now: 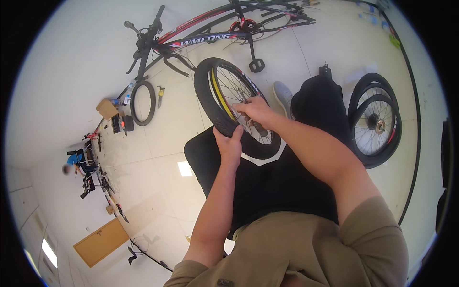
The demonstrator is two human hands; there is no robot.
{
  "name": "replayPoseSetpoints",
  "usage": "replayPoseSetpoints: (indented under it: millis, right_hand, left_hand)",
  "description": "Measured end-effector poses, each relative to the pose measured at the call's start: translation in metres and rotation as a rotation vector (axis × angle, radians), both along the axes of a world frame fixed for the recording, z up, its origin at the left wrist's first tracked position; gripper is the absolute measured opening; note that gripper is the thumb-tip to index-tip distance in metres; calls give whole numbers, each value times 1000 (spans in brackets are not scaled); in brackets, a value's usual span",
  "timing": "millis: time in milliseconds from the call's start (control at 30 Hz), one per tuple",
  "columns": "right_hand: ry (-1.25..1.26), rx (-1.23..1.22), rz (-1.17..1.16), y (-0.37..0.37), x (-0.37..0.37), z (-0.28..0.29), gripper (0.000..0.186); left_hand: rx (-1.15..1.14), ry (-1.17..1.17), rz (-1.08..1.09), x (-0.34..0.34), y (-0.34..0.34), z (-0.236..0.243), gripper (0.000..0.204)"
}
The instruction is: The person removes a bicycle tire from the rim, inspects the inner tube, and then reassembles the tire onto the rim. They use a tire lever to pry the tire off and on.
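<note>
A bicycle wheel leans against my lap, its black tyre standing away from the rim on the left side. In that gap a yellow rim strip shows. My left hand is closed around the lower left part of the tyre, thumb on its sidewall. Over the spokes, my right hand has its index finger stretched to the rim's left edge. Its other fingers curl around a tool with a dark handle; the tool's kind I cannot make out.
A black and red bicycle frame lies ahead on the floor. Two wheels lie at the right, a loose tyre and a hammer-like tool at the left. A cardboard box stands farther left. Another person is at the far left.
</note>
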State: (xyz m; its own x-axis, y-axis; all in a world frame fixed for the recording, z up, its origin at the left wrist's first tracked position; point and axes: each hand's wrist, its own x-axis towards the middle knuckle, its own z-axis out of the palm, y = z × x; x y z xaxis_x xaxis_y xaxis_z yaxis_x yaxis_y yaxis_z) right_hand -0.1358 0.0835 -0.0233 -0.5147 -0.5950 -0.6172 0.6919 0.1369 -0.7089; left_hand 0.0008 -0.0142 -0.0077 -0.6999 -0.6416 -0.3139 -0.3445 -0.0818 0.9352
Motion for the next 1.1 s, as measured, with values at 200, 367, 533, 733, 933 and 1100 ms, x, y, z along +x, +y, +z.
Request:
replayPoseSetpoints:
  millis: [200, 367, 533, 733, 933, 1100]
  right_hand:
    - [-50, -19, 274, 7, 4, 13, 36]
    - [-29, -42, 347, 9, 8, 5, 39]
    - [-26, -6, 364, 11, 5, 9, 39]
    - [-9, -100, 272, 10, 2, 14, 41]
    - [-123, -117, 268, 9, -2, 14, 41]
    - [-94, -155, 147, 3, -2, 0, 43]
  left_hand:
    - [41, -122, -35, -1, -10, 15, 69]
    - [-226, -368, -122, 0, 10, 37, 90]
    - [-257, -342, -129, -1, 11, 31, 83]
    - [-277, -187, -107, -3, 1, 14, 65]
    - [-243, -168, -190, -19, 1, 19, 63]
    - [-189, -142, -134, -27, 8, 36, 71]
